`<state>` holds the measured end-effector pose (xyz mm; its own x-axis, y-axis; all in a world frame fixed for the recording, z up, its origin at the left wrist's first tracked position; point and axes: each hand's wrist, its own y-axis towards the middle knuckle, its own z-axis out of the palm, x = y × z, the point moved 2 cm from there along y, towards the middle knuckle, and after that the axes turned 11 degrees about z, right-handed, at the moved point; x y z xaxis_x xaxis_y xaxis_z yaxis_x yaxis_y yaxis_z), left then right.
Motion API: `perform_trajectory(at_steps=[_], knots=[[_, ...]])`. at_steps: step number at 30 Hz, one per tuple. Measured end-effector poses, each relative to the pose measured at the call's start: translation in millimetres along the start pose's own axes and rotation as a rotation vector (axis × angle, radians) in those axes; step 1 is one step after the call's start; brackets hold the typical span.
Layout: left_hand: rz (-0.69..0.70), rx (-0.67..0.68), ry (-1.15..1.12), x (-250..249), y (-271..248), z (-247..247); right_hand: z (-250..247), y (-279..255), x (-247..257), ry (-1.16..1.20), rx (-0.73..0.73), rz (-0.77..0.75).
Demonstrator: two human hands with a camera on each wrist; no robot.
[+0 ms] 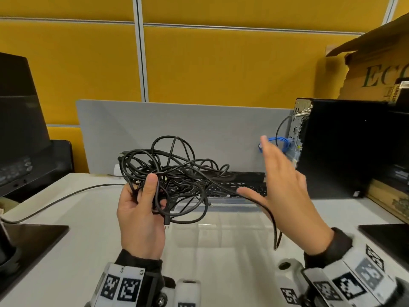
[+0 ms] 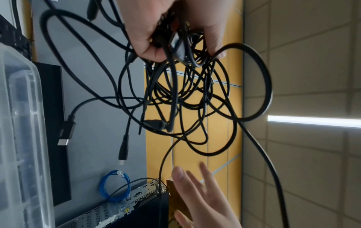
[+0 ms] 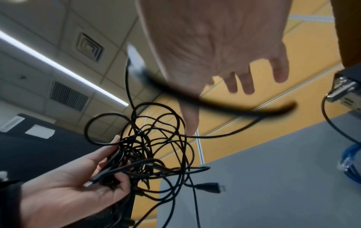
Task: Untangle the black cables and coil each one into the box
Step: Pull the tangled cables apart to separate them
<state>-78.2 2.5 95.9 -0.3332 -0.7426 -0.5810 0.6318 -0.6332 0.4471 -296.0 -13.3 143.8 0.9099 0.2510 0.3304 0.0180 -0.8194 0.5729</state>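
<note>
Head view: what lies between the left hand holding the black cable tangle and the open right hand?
One black cable strand runs from the tangle in the left hand across the right hand palm, then hangs down. Behind it sits the keyboard.

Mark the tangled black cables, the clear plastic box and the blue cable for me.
tangled black cables [image 1: 177,173], head view, on the knot's middle above the left hand.
clear plastic box [image 2: 23,123], left wrist view, on its lid near the rim.
blue cable [image 2: 114,186], left wrist view, on the coiled loop's left side.
</note>
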Motion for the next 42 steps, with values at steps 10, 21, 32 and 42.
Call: perform_trajectory(at_steps=[10, 21, 32, 42], knots=[[-0.024, 0.007, 0.02, 2, -1, 1, 33, -10, 17, 0.444, 0.354, -0.121], [0.054, -0.147, 0.004, -1, 3, -6, 0, -11, -34, 0.901, -0.114, -0.009], [0.019, -0.098, -0.026, -1, 1, -2, 13, -14, -19, 0.331, 0.266, -0.045], [-0.082, 0.044, -0.052, 0, 4, -4, -11, -6, 35, 0.427, 0.248, -0.3]])
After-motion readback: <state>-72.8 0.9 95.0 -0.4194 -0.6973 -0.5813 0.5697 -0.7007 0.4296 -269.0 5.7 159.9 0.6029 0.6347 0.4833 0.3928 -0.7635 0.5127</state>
